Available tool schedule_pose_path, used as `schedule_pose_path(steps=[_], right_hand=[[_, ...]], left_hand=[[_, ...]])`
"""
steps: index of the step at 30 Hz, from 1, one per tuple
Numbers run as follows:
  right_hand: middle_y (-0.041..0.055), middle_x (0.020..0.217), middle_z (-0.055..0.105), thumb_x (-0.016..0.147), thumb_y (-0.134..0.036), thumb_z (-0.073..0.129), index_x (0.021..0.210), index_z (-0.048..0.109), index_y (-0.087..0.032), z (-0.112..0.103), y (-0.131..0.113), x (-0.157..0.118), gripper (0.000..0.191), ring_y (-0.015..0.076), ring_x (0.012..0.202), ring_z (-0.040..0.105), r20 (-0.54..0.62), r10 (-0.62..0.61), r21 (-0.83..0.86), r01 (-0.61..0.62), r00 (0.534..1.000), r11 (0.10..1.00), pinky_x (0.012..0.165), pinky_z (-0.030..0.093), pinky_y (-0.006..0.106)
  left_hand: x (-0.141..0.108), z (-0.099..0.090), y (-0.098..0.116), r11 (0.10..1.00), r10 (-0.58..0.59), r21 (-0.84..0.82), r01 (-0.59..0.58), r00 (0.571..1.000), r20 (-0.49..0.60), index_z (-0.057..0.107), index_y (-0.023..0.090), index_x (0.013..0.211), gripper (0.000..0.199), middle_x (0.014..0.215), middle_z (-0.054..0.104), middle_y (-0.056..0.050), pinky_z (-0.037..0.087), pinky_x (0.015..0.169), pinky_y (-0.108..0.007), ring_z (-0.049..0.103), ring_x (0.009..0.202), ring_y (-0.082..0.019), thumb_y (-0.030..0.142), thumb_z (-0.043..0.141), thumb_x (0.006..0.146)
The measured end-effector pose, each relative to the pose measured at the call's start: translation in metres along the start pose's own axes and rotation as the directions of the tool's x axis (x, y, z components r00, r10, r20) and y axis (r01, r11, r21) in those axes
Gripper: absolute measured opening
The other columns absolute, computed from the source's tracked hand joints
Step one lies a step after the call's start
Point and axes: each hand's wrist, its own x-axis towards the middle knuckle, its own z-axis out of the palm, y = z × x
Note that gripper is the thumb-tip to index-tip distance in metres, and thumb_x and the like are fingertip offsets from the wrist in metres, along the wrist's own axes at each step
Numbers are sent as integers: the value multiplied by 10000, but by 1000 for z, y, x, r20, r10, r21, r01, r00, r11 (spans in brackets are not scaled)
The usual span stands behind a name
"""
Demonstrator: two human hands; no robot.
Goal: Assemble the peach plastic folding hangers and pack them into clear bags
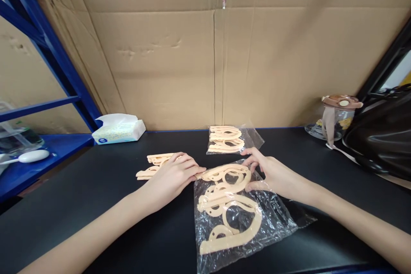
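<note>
A clear plastic bag (276, 218) lies on the black table with several cream folding hanger pieces (231, 244) inside. My left hand (178, 175) reaches over loose cream pieces (147, 173) on the left and partly covers them; its fingertips touch the top left corner of the bag, at the end of a cream piece. My right hand (261, 171) is at the bag's upper right edge, fingers apart, with thumb and fingers around the curved end of the upper pieces. Behind, a second clear bag (252, 137) holds more cream pieces (225, 139) lying flat.
A tissue pack (118, 130) sits at the back left, beside a blue shelf frame (58, 64). At the back right are a clear bottle with a brown lid (342, 102) and a black bag (382, 137). A cardboard wall (160, 64) closes off the back.
</note>
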Motion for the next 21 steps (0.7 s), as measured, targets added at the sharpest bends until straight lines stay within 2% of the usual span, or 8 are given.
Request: schedule_pose_path(steps=[5,11,17,21], right_hand=[[13,951,623,696,-462,733,1234,378,-251,11,-1,1,678,172,806,568,-55,-59,-17,58,997,998,739,475,319],[16,1025,607,750,-433,697,1314,332,-281,16,0,0,688,189,909,571,-68,-101,-84,95,993,992,849,459,356],[25,970,606,745,-487,684,1297,363,-267,21,0,-1,675,211,903,571,-99,-110,-177,92,989,980,818,467,375],[31,974,610,752,-505,671,1289,379,-247,22,-2,-1,663,217,910,574,-105,-113,-224,87,988,971,814,469,380]], left_hand=[[1,1,-3,999,-2,-33,1,1000,-20,602,216,1137,253,1009,650,-27,359,895,-349,524,972,-201,188,432,951],[-2,4,-6,996,-23,-83,20,999,-33,590,218,1155,255,995,642,-26,372,877,-329,533,962,-188,184,448,946],[-5,6,-8,996,-35,-80,31,998,-54,569,222,1191,294,975,636,-31,389,869,-326,532,953,-189,165,408,951],[-4,2,-5,995,-60,-82,57,997,-41,561,227,1200,372,1005,627,-35,391,897,-339,526,991,-192,90,361,918]])
